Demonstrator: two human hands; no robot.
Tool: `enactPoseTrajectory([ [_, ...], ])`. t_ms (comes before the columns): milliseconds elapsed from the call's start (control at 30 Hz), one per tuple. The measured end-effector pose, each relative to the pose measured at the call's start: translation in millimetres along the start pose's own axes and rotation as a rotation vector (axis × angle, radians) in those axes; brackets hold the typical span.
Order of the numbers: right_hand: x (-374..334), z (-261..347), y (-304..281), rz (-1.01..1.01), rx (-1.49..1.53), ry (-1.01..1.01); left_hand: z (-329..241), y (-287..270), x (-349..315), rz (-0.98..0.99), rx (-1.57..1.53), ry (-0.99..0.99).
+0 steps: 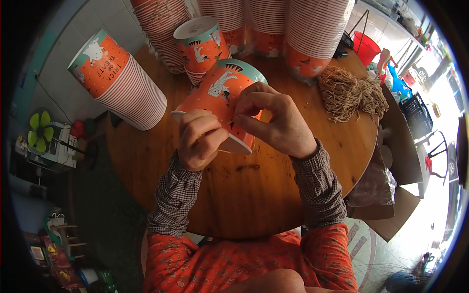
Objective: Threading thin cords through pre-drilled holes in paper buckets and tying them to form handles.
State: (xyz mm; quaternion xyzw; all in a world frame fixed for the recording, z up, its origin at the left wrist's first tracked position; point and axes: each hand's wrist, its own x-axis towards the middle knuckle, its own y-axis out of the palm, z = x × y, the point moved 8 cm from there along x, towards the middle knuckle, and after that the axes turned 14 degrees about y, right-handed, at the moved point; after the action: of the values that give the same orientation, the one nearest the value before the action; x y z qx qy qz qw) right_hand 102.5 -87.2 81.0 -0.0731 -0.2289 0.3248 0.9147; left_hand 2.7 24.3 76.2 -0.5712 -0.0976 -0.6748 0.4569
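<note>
An orange paper bucket (211,94) with a teal bottom band, cartoon figures and a white rolled rim lies tilted between my hands above the table. My left hand (199,138) is closed on its rim, fingers curled. Against the bucket's right side, my right hand (273,115) makes a pinch with thumb and forefinger; what is between the fingertips is too small to make out. A bit of thin pale cord (254,144) shows by the rim. Beyond my right hand lies a heap of beige cords (348,93).
Nested stacks of similar buckets stand along the far side of the round wooden table (273,200). One stack (132,93) leans at the left, and a short one (199,46) is just behind my hands. Cardboard boxes (391,210) and a red bucket (366,48) are off to the right.
</note>
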Motion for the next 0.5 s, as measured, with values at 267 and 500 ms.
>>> enactPoseTrajectory([
  [267, 0.8, -3.0, 0.0, -0.002, 0.046, 0.02, -3.7, 2.4, -2.5, 0.045, 0.004, 0.02],
  [500, 0.2, -2.9, -1.8, 0.004, 0.001, 0.007, -4.8, 5.1, -0.9, 0.055, -0.015, 0.042],
])
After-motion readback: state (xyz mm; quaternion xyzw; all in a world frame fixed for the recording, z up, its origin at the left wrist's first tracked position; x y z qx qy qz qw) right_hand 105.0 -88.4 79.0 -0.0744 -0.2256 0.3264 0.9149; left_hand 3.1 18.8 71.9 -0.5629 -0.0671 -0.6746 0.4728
